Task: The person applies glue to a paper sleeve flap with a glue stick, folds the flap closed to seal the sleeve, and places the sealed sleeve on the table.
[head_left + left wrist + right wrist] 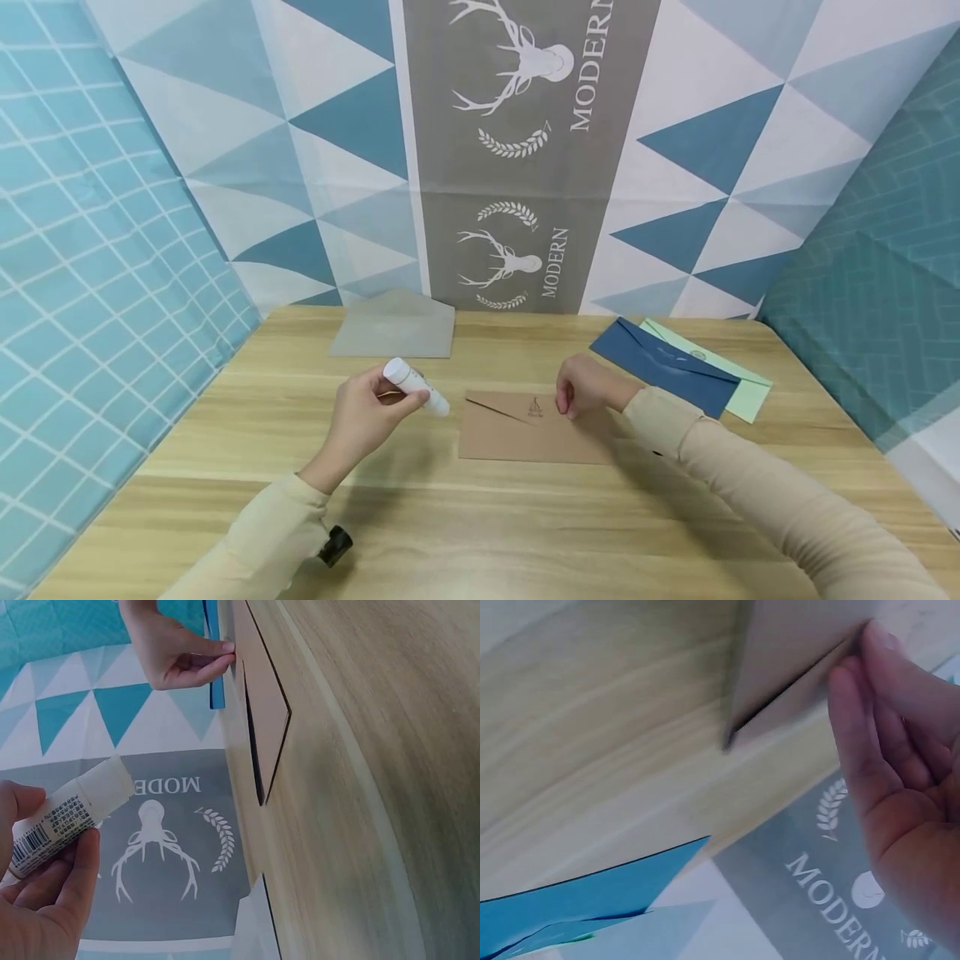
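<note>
The brown envelope (pixel 510 443) lies flat on the counter (pixel 480 525) in front of me, its long axis running left to right. My right hand (pixel 590 385) is the nearer one: its fingers are narrow, thumb and forefinger brought together on the edge of the flap (pixel 517 402), just right of the small printed emblem. Left of that pinch, the flap stands slightly away from the body, leaving a thin dark gap that slants down from the top left corner. My left hand (pixel 365 414) holds a white tube (pixel 415 386) above the counter, fingers curled round it, just beyond the envelope's left edge. The tube's long axis slopes down to the right, so its lower end points towards the envelope, near the gap's side but apart from it.
</note>
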A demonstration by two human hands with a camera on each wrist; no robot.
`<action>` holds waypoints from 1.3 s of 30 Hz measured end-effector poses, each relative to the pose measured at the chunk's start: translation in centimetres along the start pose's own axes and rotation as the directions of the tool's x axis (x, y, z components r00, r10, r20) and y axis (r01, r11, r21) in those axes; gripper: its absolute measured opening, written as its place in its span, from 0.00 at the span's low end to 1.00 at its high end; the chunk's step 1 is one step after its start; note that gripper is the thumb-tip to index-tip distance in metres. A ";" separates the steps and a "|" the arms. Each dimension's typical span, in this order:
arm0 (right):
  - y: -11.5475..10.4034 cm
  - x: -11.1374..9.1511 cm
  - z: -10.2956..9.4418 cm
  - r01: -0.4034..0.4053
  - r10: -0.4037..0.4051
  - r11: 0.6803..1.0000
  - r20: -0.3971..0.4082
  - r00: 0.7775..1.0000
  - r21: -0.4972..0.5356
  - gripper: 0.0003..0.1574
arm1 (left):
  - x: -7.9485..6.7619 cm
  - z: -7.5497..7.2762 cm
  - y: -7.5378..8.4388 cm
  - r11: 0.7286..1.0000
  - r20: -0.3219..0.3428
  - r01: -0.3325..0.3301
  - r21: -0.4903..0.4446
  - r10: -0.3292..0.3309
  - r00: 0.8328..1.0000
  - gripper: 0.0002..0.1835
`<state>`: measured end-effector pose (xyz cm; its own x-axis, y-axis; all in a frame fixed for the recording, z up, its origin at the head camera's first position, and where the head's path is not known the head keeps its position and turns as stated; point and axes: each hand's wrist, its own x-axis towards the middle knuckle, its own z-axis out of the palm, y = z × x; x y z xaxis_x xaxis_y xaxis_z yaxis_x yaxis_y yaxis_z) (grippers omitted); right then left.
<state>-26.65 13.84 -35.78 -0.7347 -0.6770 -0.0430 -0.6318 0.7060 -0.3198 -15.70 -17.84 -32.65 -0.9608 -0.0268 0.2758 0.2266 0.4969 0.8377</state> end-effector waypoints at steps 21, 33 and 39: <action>-4.7 2.8 1.4 0.050 -0.054 0.994 0.032 0.998 0.094 0.13 | 0.4 1.1 -0.5 1.000 0.021 -0.002 -0.011 0.002 1.000 0.11; -4.9 3.6 1.1 0.081 -0.082 0.995 0.019 0.996 0.054 0.11 | 0.7 1.0 -0.2 0.999 0.017 -0.036 -0.026 0.036 0.999 0.11; -4.8 4.0 1.3 0.076 -0.078 0.995 0.023 0.997 0.070 0.07 | 0.4 0.9 -0.4 1.000 0.028 -0.006 -0.026 0.006 1.000 0.12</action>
<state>-26.24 7.43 -35.59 -0.6775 -0.7344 -0.0393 -0.6670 0.6361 -0.3879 -16.26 -17.29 -33.28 -0.9636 0.0010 0.2675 0.2359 0.4745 0.8480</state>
